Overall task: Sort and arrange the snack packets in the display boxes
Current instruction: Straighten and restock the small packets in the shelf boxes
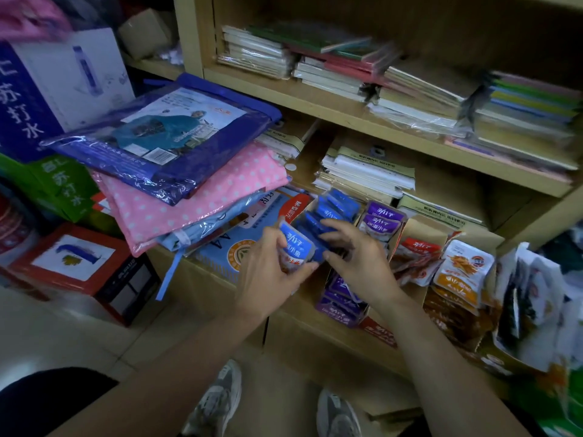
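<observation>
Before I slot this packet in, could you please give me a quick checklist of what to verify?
1. Blue packet gripped by left hand: ok.
2. Its colour matches the blue row: ok.
3. Gap ready in that row under the right hand: cannot tell.
4. Purple packets kept apart from the blue: ok.
5. Red packets standing neatly: not ok, they lie jumbled.

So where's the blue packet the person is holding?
Head view, centre: the blue packet is pinched in the left hand at the near end of the row of blue packets, left of the purple packets.
</observation>
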